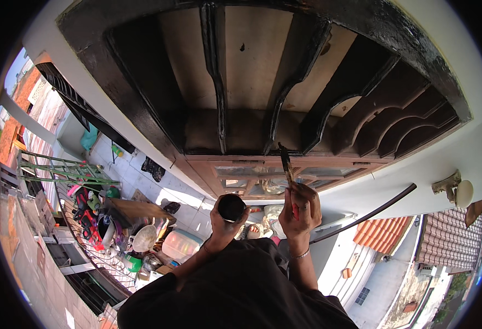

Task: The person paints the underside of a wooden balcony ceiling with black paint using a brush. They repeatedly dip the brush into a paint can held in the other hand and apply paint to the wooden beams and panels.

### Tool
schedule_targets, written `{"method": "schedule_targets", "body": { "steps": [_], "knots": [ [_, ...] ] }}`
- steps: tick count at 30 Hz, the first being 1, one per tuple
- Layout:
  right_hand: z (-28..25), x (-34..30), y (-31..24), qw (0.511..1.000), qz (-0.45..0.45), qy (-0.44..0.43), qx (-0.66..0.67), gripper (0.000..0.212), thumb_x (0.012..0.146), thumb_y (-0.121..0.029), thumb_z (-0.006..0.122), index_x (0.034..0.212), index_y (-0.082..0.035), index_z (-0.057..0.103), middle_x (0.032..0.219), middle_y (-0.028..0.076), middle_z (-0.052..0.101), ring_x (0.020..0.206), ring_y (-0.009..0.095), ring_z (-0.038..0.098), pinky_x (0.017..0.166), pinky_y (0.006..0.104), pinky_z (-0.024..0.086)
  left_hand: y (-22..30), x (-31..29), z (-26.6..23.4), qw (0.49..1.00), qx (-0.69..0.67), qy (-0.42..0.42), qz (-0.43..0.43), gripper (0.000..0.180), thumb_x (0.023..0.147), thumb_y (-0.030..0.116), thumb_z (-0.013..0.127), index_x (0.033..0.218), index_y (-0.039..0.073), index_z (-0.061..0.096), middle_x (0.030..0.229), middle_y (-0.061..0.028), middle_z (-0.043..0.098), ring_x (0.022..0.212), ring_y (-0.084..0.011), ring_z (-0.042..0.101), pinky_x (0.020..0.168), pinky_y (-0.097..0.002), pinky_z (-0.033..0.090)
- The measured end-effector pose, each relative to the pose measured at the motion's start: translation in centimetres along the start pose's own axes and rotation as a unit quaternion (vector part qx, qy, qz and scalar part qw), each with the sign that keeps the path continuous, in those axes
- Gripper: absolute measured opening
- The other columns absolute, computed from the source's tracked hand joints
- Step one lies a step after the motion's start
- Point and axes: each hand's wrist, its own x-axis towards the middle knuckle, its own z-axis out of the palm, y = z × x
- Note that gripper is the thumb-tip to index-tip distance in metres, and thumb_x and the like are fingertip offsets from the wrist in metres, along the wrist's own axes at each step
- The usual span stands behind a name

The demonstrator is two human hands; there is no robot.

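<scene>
Gripping paintbrush (pixel 286 164) w/ right hand (pixel 301 211) fingers; left hand (pixel 224 222) fingers wrapped round dark cup (pixel 231 207).

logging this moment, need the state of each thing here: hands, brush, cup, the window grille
left hand: closed around a small dark cup, held up
dark cup: upright in the left hand, contents too dark to tell
right hand: gripping a paintbrush
paintbrush: raised, tip at the lower rail of the grille
window grille: bars coated dark and glossy, panes behind shut
</scene>
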Motion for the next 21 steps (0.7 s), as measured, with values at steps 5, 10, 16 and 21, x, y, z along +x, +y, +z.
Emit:
{"method": "schedule_targets", "body": {
  "steps": [5, 10, 16, 21],
  "knots": [
    [-1.8, -0.5, 1.3, 0.980, 0.009, 0.179, -0.081, 0.024, 0.089, 0.005, 0.072, 0.096, -0.003, 0.051, 0.100, 0.019, 0.070, 0.088, 0.033, 0.072, 0.074, 0.0396, 0.061, -0.1, 0.0, -0.4, 0.999, -0.026, 0.028, -0.008, 0.036, 0.086, 0.004, 0.081, 0.117, -0.001, 0.063, 0.092, -0.0046, 0.069, 0.072, -0.0081, 0.065, 0.055, -0.0232, 0.056],
    [0.8, -2.1, 2.9, 0.983, -0.034, 0.123, -0.131, 0.023, 0.085, 0.011, 0.069, 0.090, -0.003, 0.051, 0.104, 0.014, 0.068, 0.091, 0.033, 0.072, 0.073, 0.0379, 0.061, -0.4, -0.3, -0.2, 1.000, -0.021, 0.006, 0.003, 0.034, 0.087, 0.004, 0.080, 0.117, -0.001, 0.064, 0.095, -0.0057, 0.069, 0.072, -0.0089, 0.066, 0.057, -0.0237, 0.054],
    [0.9, -3.3, 2.5, 0.984, -0.046, 0.129, -0.115, 0.024, 0.085, 0.010, 0.070, 0.088, -0.003, 0.050, 0.106, 0.014, 0.067, 0.090, 0.034, 0.073, 0.072, 0.0374, 0.062, 0.8, 0.3, -0.4, 0.999, 0.020, 0.015, 0.045, 0.035, 0.086, 0.007, 0.082, 0.116, -0.001, 0.065, 0.096, -0.0068, 0.071, 0.073, -0.0109, 0.066, 0.066, -0.0262, 0.053],
    [1.6, -1.7, 2.8, 0.982, -0.052, 0.096, -0.155, 0.021, 0.087, 0.010, 0.070, 0.088, -0.001, 0.052, 0.099, 0.016, 0.066, 0.090, 0.034, 0.072, 0.072, 0.0375, 0.061, 1.4, -0.3, -0.5, 0.999, -0.014, -0.011, -0.034, 0.037, 0.084, 0.008, 0.083, 0.116, -0.001, 0.065, 0.104, -0.0086, 0.071, 0.092, -0.0151, 0.068, 0.083, -0.0302, 0.055]
  ]
}}
